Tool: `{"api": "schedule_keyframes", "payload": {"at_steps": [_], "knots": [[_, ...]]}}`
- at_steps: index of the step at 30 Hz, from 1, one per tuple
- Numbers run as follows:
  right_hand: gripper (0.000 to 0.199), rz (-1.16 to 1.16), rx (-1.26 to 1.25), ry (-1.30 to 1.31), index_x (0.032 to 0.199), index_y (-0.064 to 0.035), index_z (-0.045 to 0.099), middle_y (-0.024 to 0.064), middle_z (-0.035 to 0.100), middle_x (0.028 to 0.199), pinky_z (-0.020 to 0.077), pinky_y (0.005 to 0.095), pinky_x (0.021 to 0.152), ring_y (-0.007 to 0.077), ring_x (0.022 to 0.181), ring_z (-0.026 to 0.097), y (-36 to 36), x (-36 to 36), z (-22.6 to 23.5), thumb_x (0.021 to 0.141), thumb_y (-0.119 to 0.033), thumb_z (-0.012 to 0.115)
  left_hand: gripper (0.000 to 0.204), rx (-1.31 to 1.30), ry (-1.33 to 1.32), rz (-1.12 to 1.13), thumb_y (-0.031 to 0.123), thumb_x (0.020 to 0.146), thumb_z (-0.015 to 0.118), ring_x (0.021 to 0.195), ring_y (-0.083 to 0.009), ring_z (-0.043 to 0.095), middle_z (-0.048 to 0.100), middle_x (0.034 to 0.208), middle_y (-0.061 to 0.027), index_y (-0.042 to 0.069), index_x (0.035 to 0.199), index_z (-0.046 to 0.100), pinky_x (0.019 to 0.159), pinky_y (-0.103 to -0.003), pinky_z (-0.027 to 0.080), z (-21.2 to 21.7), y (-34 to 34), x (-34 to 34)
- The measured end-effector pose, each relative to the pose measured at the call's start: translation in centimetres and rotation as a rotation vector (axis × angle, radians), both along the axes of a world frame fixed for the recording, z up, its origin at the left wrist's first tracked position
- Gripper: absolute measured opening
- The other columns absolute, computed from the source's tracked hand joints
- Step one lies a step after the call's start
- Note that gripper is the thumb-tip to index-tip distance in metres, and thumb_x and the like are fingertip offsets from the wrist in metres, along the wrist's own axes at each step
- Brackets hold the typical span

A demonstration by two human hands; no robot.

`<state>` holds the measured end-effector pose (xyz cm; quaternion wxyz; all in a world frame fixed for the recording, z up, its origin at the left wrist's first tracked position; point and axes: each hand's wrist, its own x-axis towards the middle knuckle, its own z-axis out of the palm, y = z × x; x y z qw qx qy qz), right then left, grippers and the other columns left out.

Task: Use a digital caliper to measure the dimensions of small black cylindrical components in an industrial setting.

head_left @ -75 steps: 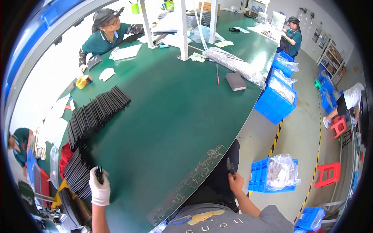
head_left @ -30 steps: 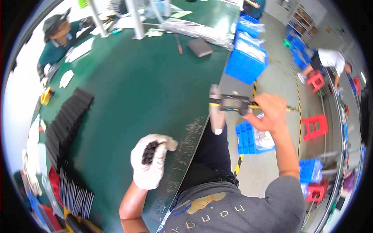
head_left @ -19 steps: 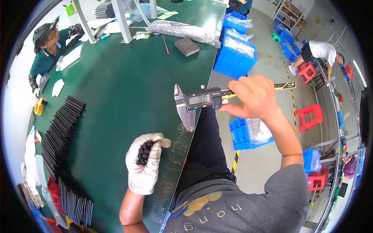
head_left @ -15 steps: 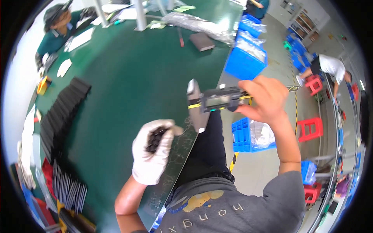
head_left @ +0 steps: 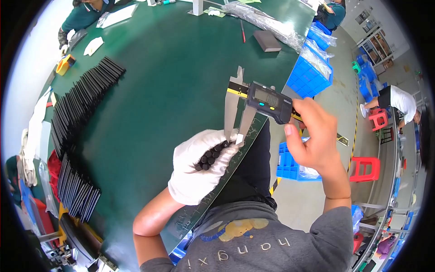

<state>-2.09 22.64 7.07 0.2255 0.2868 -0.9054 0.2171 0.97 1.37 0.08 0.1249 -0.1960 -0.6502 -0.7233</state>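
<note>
My left hand (head_left: pixel 188 156), in a white glove, is closed round a bundle of black rods (head_left: pixel 209 159) whose round ends show between thumb and fingers. My bare right hand (head_left: pixel 317 136) grips a digital caliper (head_left: pixel 267 102) by its slide end. The caliper's jaws are parted and reach down to the left fingertips, where one rod end sits between or right beside the jaw tips; the exact contact is too small to tell. A long row of black rods (head_left: pixel 86 93) lies on the green table to the left, with more grey-black rods (head_left: pixel 77 190) nearer me.
On the table (head_left: pixel 158 90) are a dark box (head_left: pixel 267 41), a red pen (head_left: pixel 243 31), a yellow tape roll (head_left: pixel 65 65) and a plastic-wrapped bundle (head_left: pixel 267 20). Blue crates (head_left: pixel 310 72) stand along the right edge. A co-worker (head_left: pixel 86 18) sits far left; red stools (head_left: pixel 364 169) stand on the right.
The caliper has come left to the gloved hand, and its jaws have opened. My left hand has moved right and up toward it. The view has shifted, so the table scene sits differently.
</note>
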Motion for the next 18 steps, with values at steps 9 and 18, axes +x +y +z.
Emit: {"api": "schedule_keyframes", "payload": {"at_steps": [9,18], "knots": [[0.03,-0.006,0.028,-0.018,0.088,-0.0027,0.058,0.007,0.055,0.068,0.0398,0.0307,0.045,0.0235,0.053,0.055,-0.08,-0.24,-0.14,0.07,-0.022,0.072,0.032,-0.011,0.113,0.022,-0.012,0.075,0.064,0.076,-0.0149,0.064,0.064,0.086,-0.0097,0.002,0.104,0.06,0.067,-0.024,0.052,-0.04,-0.14,-0.33],[0.032,-0.065,0.049,0.066,0.077,-0.0054,0.059,0.0047,0.054,0.061,0.0383,0.0296,0.042,0.0217,0.048,0.053,0.16,-0.23,0.0,0.066,-0.03,0.077,0.032,-0.034,0.118,-0.013,-0.013,0.075,0.063,0.076,-0.0153,0.064,0.064,0.086,-0.0097,0.002,0.103,0.06,0.067,-0.025,0.051,0.13,-0.34,-0.23]]}}
